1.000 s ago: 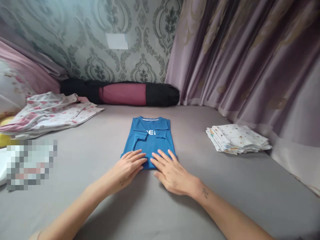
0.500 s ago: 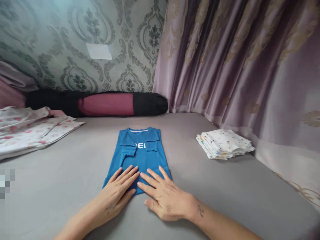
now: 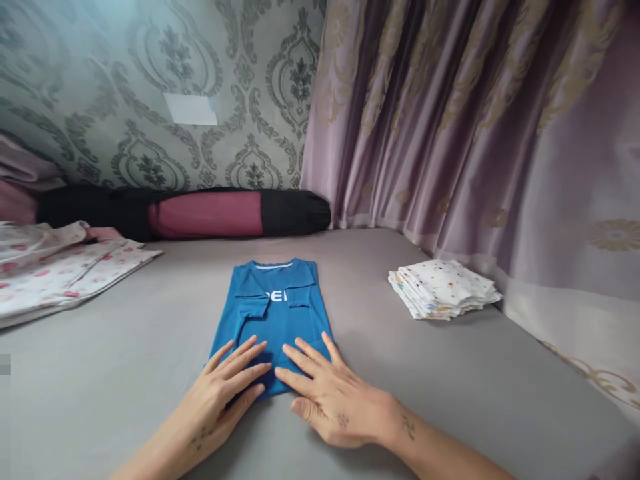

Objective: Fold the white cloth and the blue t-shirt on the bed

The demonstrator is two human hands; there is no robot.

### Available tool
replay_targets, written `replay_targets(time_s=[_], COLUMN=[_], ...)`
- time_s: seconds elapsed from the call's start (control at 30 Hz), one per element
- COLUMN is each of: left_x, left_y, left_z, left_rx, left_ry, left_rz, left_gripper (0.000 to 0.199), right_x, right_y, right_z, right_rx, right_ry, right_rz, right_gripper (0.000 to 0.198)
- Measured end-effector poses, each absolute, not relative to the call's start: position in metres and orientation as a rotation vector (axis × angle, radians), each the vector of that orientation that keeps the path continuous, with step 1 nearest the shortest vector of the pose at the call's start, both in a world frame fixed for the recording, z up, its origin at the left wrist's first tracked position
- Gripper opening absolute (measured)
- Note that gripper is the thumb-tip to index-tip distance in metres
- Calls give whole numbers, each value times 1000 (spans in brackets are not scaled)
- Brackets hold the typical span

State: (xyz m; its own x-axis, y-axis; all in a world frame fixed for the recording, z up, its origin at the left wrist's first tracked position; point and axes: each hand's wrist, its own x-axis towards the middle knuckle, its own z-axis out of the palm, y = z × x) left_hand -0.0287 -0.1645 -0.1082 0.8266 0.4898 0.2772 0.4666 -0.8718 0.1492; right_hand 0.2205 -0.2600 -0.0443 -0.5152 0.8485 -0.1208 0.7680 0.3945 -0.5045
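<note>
A blue shirt [image 3: 277,333] lies on the grey bed sheet with its sides and sleeves folded in over the front. White letters show partly between the sleeves, and the collar points away from me. My left hand [image 3: 227,380] rests with fingers spread on the near left part of the shirt. Flat on the near right part is my right hand [image 3: 330,393], its fingers spread too. Both hands cover portions of the shirt's near edge, and neither grips the cloth.
To the right is a stack of folded white printed cloths [image 3: 445,288]. White fabric with pink prints [image 3: 65,270] lies at the left. A long black and maroon bolster [image 3: 205,213] runs along the wall, and a purple curtain [image 3: 380,133] hangs at the right.
My left hand has shifted slightly left and toward me, away from the right hand, with its fingers a bit more raised. My right hand stays almost in place. The view has turned slightly.
</note>
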Motion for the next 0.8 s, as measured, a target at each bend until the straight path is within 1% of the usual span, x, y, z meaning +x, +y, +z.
replay_targets(time_s=[0.2,0.5,0.67,0.8], left_x=[-29,-29,-32,-40], left_y=[-163,-167,-168,-163], left_z=[-108,-93,-92,-100], left_rx=[2941,2746,2722,2766], left_ry=[752,782,856,1094], left_rz=[448,252,324,433], left_gripper=[50,45,44,51], right_x=[226,225,227,234], right_y=[-260,-254,-255,-257], right_z=[-50,-65,-65,-71], right_rx=[-1486,-1496,-1469,-1628], right_ry=[-2505,-2559,-2565,-2437], right_rz=[754,699,637,456], right_gripper=[50,51,51,57])
